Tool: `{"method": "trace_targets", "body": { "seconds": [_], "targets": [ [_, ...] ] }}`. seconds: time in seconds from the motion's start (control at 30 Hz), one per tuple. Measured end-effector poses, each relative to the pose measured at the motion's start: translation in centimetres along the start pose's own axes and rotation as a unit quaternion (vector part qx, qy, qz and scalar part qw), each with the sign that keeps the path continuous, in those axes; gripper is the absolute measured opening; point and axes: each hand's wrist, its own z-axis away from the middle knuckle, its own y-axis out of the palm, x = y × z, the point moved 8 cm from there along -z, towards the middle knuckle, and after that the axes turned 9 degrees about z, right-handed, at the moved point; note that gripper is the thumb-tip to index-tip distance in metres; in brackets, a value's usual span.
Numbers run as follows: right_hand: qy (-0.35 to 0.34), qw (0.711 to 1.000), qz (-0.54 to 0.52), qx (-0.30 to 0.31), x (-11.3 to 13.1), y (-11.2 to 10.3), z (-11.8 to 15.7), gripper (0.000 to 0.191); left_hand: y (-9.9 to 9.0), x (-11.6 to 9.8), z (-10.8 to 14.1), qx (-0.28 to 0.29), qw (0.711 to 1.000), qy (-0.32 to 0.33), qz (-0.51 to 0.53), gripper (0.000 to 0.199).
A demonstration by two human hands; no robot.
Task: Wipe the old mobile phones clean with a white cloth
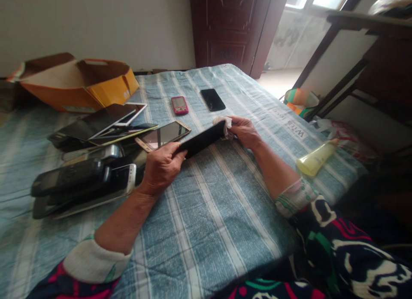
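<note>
A black smartphone (203,140) is held tilted above the striped cloth. My left hand (163,165) is closed round its near left end, thumb on top. At the phone's far right end, my right hand (245,131) pinches a white tissue (224,122) that wraps over the corner. Just behind my left hand lies a gold-rimmed smartphone (164,135). Farther back are a small pink phone (179,105) and another black smartphone (213,99), both flat on the cloth.
Old phones (69,178) and tablets (96,120) are piled on the left. Behind them stands an open orange cardboard box (106,86). A yellow tube (315,158) lies near the right edge of the striped cloth (219,230). Beyond that edge is a dark wooden stand (350,22).
</note>
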Motion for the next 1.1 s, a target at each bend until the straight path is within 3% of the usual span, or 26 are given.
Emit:
{"method": "trace_targets", "body": {
  "seconds": [0.27,0.33,0.43,0.63,0.77,0.93,1.1],
  "targets": [
    [-0.070,0.983,0.124,-0.111,1.2,-0.2,0.0,0.025,0.3,-0.8,0.2,-0.002,0.999,0.026,-0.047,0.026],
    [-0.097,0.967,0.191,-0.135,1.9,-0.1,0.2,0.027,0.3,-0.8,0.2,-0.003,0.998,0.027,-0.050,0.025],
    [-0.168,0.919,0.323,-0.152,3.4,0.7,0.9,0.030,0.3,-0.9,0.2,-0.002,0.999,0.030,-0.045,0.025],
    [-0.279,0.821,0.488,-0.101,5.3,4.2,2.5,0.034,0.4,-1.1,0.2,0.005,0.999,0.029,-0.028,0.027],
    [-0.354,0.777,0.518,-0.041,6.1,8.2,4.1,0.032,0.4,-1.3,0.3,0.009,0.999,0.036,-0.017,0.027],
    [-0.379,0.764,0.523,0.001,6.6,12.5,5.9,0.033,0.0,-1.6,0.4,0.007,0.999,0.050,-0.004,0.024],
    [-0.392,0.753,0.529,-0.013,6.4,12.3,5.9,0.033,-0.1,-1.2,0.5,0.000,0.999,0.044,0.013,0.021]
  ]
}}
